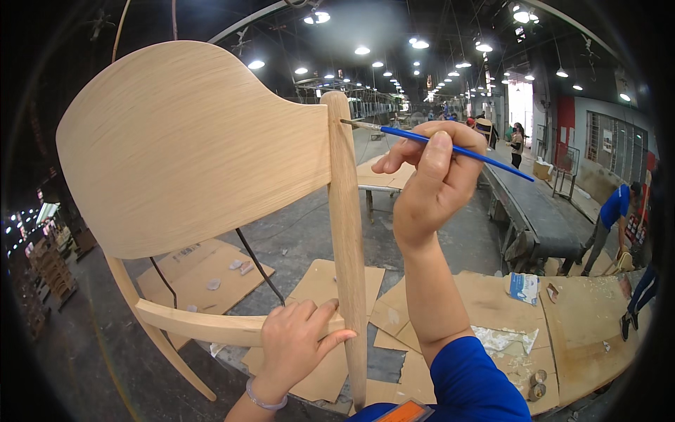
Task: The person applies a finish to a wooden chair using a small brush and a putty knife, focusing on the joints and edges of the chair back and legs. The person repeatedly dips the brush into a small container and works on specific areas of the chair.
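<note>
The pale unfinished wooden chair with a broad curved backrest [190, 148] was held up in front of the person, well above the floor, its round rear post [348, 232] upright in the middle of the view. The thin blue-handled paintbrush [450, 148] lay nearly level, its bristle tip touching the top of that post. The right hand [432, 176] pinched the brush handle between thumb and fingers, its blue sleeve [471, 380] below. The left hand [295, 341] was wrapped around the lower wooden rail where it met the post, a thin bracelet [264, 401] on the wrist. Beneath lay flat sheets of brown cardboard [485, 302] on the grey concrete floor [302, 232]. Farther right stood a person in a blue shirt [612, 218].
</note>
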{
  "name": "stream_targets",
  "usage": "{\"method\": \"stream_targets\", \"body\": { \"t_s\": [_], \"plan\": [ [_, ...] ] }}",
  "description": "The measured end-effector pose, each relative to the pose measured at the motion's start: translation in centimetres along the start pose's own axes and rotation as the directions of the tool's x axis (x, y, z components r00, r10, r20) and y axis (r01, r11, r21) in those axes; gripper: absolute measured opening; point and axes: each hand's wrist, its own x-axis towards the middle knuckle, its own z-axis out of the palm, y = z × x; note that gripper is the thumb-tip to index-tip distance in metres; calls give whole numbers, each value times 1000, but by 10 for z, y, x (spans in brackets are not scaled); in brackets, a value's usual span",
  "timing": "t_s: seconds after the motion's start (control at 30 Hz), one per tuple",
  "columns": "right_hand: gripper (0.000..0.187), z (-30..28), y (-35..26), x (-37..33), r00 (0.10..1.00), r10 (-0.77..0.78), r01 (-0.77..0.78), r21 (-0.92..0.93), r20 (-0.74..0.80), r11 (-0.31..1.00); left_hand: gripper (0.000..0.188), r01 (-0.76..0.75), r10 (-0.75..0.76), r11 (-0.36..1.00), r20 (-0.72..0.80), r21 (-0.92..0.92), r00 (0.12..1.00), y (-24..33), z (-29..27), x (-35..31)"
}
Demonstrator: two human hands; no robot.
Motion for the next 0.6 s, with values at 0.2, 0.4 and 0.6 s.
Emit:
{"method": "stream_targets", "body": {
  "t_s": [0.2,0.4,0.6],
  "plan": [
    [14,3,-4,0,999,31,-26,-122,39,992,58,3,-3,1000,-7,-2,1000,-2,1,0],
    [13,5,-1,1,997,51,-42,-142,65,989,57,21,-21,1000,0,-3,1000,-3,1,0],
    [14,11,1,1,998,11,-4,-118,56,993,57,34,-34,999,8,0,999,-3,0,0]
  ]
}}
